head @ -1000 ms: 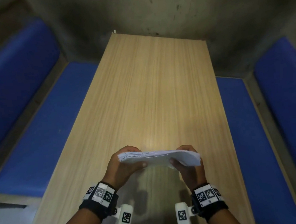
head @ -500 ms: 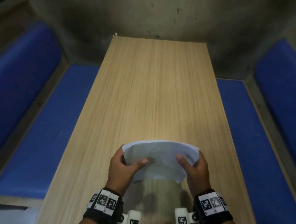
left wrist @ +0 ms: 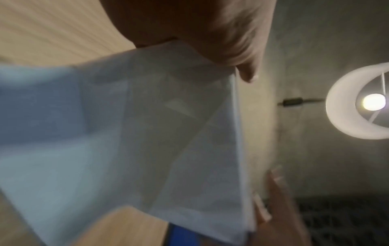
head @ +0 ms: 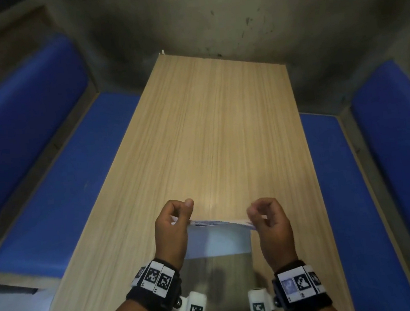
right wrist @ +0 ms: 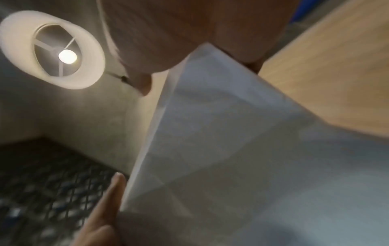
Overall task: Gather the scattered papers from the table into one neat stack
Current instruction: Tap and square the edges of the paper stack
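A stack of white papers [head: 220, 239] stands upright on its long edge over the near end of the wooden table [head: 221, 128]. I see its top edge as a thin line between my hands. My left hand [head: 180, 215] grips the stack's left side, thumb raised. My right hand [head: 258, 214] grips the right side with curled fingers. In the left wrist view the sheets [left wrist: 168, 133] fill the middle under my left hand [left wrist: 210, 33]. The right wrist view shows the same papers [right wrist: 231, 149] below my right hand [right wrist: 168, 41]. Whether the bottom edge touches the table is hidden.
Blue padded benches run along both sides, left bench [head: 62, 183] and right bench [head: 334, 192]. A grey wall [head: 209, 15] closes the far end. A lit round lamp [left wrist: 370, 101] hangs overhead. No loose sheets lie on the tabletop in view.
The stack went from lying nearly flat between my hands, to tilted with its face showing, to standing upright on edge. Both hands turned with it and kept their hold.
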{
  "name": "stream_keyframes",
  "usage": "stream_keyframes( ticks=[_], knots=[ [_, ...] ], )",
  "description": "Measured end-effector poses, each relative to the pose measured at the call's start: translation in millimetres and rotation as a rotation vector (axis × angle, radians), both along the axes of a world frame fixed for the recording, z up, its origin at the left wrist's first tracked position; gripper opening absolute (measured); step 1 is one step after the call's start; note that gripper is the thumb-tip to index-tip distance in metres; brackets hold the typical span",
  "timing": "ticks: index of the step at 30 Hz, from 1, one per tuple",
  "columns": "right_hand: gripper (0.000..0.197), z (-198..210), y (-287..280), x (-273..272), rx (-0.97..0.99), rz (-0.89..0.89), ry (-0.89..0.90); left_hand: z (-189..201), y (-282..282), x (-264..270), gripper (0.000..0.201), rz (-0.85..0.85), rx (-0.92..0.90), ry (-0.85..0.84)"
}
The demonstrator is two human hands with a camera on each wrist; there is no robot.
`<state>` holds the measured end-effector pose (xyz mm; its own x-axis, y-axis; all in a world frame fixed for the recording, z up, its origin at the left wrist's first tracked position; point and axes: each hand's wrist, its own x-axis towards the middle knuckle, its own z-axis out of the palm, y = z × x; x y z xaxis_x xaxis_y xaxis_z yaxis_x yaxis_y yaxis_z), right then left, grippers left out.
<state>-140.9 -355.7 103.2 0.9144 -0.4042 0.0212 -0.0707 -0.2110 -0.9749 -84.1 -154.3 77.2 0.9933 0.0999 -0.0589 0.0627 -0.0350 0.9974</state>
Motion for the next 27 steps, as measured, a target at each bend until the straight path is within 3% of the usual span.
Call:
stream_keyframes(
  ticks=[3, 4, 6, 9, 11, 14, 16, 19, 21, 22, 26, 27],
  knots=[
    [0.070, -7.2, -9.8, 3.0, -0.317, 0.289, 0.207, -10.8, 0.7, 5.9, 0.049, -0.048, 0.042, -0.007],
    [0.068, -12.0, -9.9, 5.7, -0.423, 0.367, 0.223, -12.7, -0.7, 8.3, 0.049, -0.046, 0.056, 0.006],
    [0.040, -22.3, -7.2, 14.3, -0.596, 0.442, 0.188, -14.2, -5.4, 12.1, 0.051, -0.025, 0.091, 0.037],
    [0.023, -22.9, -11.2, 22.9, -0.697, 0.379, 0.178, -15.3, -3.4, 14.4, 0.046, -0.033, 0.063, 0.064],
    [0.020, -12.9, -21.7, 29.2, -0.601, 0.304, 0.216, -25.5, 12.0, 14.5, 0.046, -0.088, 0.014, 0.108],
    [0.014, -0.1, -44.9, 35.5, -0.313, 0.151, 0.298, -47.2, 51.1, 8.5, 0.081, -0.123, -0.052, 0.224],
    [0.020, 1.7, -63.2, 34.6, -0.125, 0.060, 0.322, -63.6, 76.0, -2.9, 0.086, -0.107, -0.097, 0.381],
    [0.031, -12.3, -80.1, 27.2, 0.163, -0.048, 0.365, -89.4, 88.8, -22.3, 0.069, -0.179, -0.338, 0.614],
    [0.034, -24.5, -78.0, 19.9, 0.313, -0.087, 0.414, -83.7, 73.5, -28.6, 0.035, -0.241, -0.443, 0.654],
    [0.036, -29.4, -74.3, 15.8, 0.371, -0.092, 0.436, -77.3, 63.1, -27.6, 0.032, -0.286, -0.463, 0.644],
    [0.038, -45.7, -62.0, -1.8, 0.552, -0.083, 0.510, -61.9, 40.3, -16.3, 0.081, -0.335, -0.573, 0.684],
    [0.038, -48.9, -61.3, -5.8, 0.570, -0.086, 0.530, -63.3, 41.3, -14.1, 0.081, -0.316, -0.613, 0.724]
  ],
)
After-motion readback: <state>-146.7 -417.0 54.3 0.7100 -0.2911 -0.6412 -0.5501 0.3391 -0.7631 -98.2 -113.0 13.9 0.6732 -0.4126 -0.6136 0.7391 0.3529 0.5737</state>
